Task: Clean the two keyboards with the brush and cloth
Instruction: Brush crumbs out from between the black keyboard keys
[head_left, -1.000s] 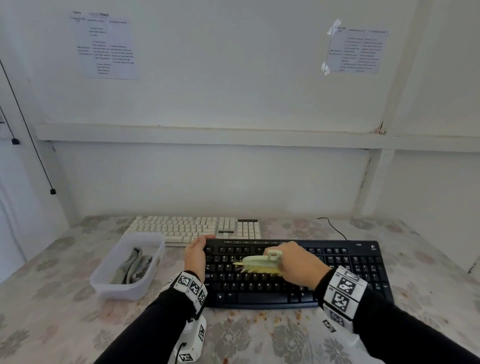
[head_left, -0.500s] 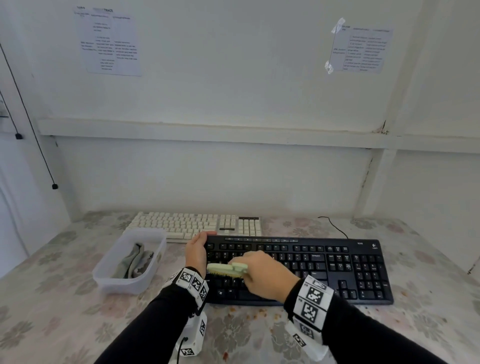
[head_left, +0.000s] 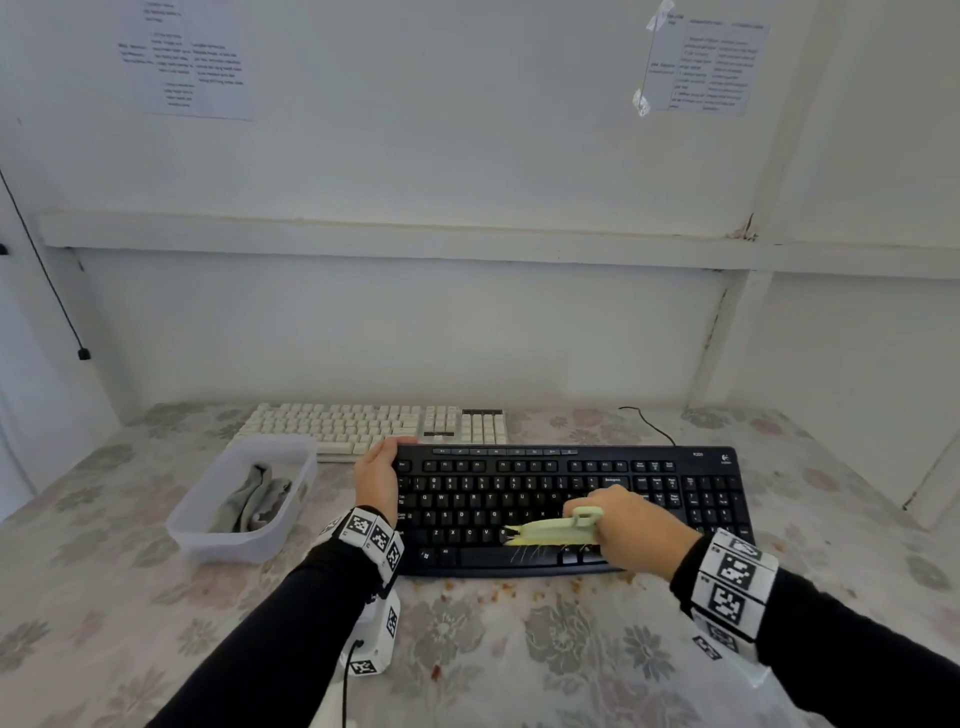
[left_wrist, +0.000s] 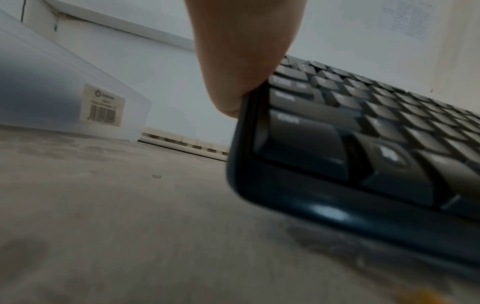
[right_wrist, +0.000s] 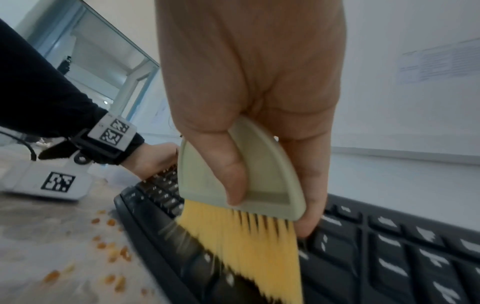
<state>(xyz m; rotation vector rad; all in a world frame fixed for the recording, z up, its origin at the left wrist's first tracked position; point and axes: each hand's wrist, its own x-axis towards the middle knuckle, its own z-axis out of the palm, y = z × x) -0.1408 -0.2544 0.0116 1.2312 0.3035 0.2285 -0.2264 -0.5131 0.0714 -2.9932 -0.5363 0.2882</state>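
A black keyboard (head_left: 649, 493) lies in front of me on the table. My right hand (head_left: 631, 530) grips a pale green brush (head_left: 558, 530) with yellow bristles (right_wrist: 249, 251), which rest on the keyboard's lower key rows. My left hand (head_left: 379, 480) holds the keyboard's left end, thumb (left_wrist: 241, 61) against its edge. A white keyboard (head_left: 374, 428) lies behind, towards the wall. A grey cloth (head_left: 254, 501) sits in a clear plastic tub (head_left: 208, 530) at the left.
Orange-brown crumbs (head_left: 506, 587) lie scattered on the flowered tablecloth (head_left: 519, 649) along the black keyboard's front edge. A black cable (head_left: 647, 423) runs from the keyboard towards the white wall close behind. The table's right part is bare cloth.
The right hand swept the brush left across the black keyboard, then back right to the middle of its lower rows. The left hand stayed on the keyboard's left end.
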